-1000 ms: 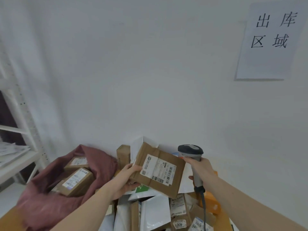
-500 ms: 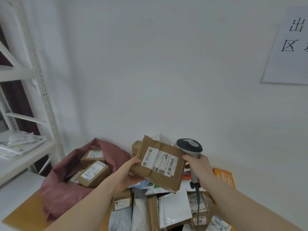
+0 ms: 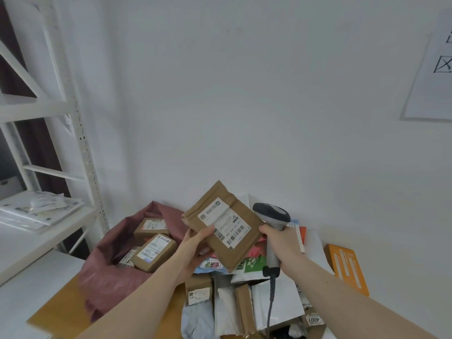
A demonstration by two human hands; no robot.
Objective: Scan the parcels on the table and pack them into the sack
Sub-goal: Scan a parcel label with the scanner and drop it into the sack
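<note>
My left hand [image 3: 195,250] grips a flat brown cardboard parcel [image 3: 208,211] by its lower left edge, thumb on the white barcode label that faces me. The parcel hangs tilted above the heap of parcels [image 3: 244,297] on the table. Just to its right, my right hand [image 3: 283,243] holds a grey corded barcode scanner [image 3: 271,214] upright by the handle, its head level with the parcel's right edge. Left of my hands lies the open dusty-pink sack [image 3: 110,277] with several labelled brown boxes [image 3: 154,252] inside.
A white metal shelving rack [image 3: 80,148] with papers on its shelf stands at the left. An orange box [image 3: 347,267] lies at the heap's right. The wooden table edge [image 3: 56,316] shows at lower left. A white wall with a paper sign [image 3: 430,77] rises behind.
The view has swung left and down. My left hand has turned the parcel clockwise and lifted it slightly toward the sack side. The scanner stays beside it in my right hand.
</note>
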